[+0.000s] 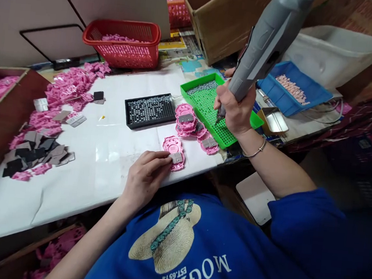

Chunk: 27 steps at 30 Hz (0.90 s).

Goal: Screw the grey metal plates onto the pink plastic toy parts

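Note:
My right hand (237, 105) is wrapped round a grey electric screwdriver (262, 46). Its tip points down at the green perforated tray (190, 88), which holds small metal screws. My left hand (147, 171) pinches the edge of a pink plastic case part (173, 143) near the table's front edge. A grey plate (176, 157) lies in the lower half of that part, by my fingertips. Just behind it, several more pink case parts (185, 113) with grey plates lie in a cluster, against the green tray. Left of them sits a black perforated tray (149, 110) with screws.
Pink parts (73, 86) and dark and grey plates (38, 150) are heaped on the left. A red basket (124, 56) stands at the back. On the right are a blue bin (294, 90), a white tub (346, 53) and a small metal tin (274, 121). Behind stands a cardboard box (222, 25).

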### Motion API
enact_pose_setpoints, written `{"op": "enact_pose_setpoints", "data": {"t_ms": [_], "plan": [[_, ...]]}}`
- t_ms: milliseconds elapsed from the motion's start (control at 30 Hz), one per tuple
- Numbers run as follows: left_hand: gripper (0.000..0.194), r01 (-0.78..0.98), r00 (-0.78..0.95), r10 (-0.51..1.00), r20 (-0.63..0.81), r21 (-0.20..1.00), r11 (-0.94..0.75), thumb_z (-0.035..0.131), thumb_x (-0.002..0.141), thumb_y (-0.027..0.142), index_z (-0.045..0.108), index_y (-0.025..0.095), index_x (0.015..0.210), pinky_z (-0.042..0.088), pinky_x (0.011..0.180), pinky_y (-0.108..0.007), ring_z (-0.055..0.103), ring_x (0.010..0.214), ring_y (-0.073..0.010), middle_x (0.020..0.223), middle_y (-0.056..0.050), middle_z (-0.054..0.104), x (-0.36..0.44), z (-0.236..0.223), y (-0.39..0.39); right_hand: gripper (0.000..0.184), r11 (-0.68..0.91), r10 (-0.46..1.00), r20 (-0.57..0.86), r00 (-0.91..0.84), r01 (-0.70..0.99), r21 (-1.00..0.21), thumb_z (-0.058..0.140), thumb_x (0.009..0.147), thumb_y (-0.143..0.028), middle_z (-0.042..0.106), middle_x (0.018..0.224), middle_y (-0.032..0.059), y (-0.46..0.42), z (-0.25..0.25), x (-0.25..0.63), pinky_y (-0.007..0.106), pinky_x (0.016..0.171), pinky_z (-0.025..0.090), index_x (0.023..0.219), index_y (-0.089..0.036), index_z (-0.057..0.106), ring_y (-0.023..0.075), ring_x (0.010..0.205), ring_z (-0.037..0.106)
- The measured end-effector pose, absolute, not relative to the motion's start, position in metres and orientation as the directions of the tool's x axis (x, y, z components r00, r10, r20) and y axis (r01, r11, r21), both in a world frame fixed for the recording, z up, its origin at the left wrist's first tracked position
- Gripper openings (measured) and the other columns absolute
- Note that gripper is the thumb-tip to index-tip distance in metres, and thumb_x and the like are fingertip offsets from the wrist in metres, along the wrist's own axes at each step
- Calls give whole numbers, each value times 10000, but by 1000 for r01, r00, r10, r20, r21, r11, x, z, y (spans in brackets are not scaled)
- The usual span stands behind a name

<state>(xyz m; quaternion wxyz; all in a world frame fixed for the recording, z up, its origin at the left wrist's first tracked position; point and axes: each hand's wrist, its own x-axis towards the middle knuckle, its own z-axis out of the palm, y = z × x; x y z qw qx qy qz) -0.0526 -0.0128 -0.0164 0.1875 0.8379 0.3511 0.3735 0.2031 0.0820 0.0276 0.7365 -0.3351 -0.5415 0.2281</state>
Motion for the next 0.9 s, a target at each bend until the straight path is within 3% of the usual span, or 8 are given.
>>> {"op": "enact_pose_setpoints", "data": {"t_ms": [200, 333, 533, 733, 900], "plan": [[122, 453, 470, 732, 492, 577, -679, 669, 886, 137, 703, 184, 993, 565, 835, -300, 677, 930, -164, 1045, -61, 719, -54, -18, -12, 518, 643, 714, 637, 290, 89, -761, 748, 690, -645, 512, 607, -90, 84, 26, 204, 262, 403, 411, 993, -298, 510, 87, 398, 471], [120, 451, 464, 738, 490, 587, -672, 672, 883, 135, 703, 184, 988, 564, 831, -301, 676, 929, -166, 1040, -62, 719, -54, -18, -13, 504, 650, 714, 627, 312, 37, -759, 794, 658, -598, 510, 583, -94, 83, 26, 203, 266, 394, 414, 973, -304, 531, 92, 391, 471], [113, 449, 465, 730, 501, 577, -682, 666, 887, 140, 703, 178, 987, 562, 820, -296, 676, 910, -164, 1029, -68, 722, -53, -19, -12, 501, 620, 741, 599, 303, 36, -784, 782, 654, -625, 499, 563, -102, 86, 23, 204, 267, 383, 401, 860, -273, 492, 91, 384, 461], [112, 449, 468, 724, 508, 569, -689, 655, 894, 147, 708, 184, 986, 564, 812, -287, 681, 917, -167, 1024, -70, 724, -53, -19, -12, 499, 618, 748, 600, 283, 30, -785, 780, 704, -553, 544, 595, -114, 84, 26, 206, 249, 428, 427, 1026, -266, 531, 80, 425, 489], [103, 456, 468, 728, 502, 568, -685, 645, 905, 162, 709, 194, 979, 569, 809, -287, 683, 922, -165, 1023, -65, 727, -54, -20, -13, 488, 634, 735, 612, 292, 23, -773, 793, 695, -547, 543, 603, -101, 80, 32, 207, 261, 427, 428, 1018, -273, 551, 87, 422, 511]]}}
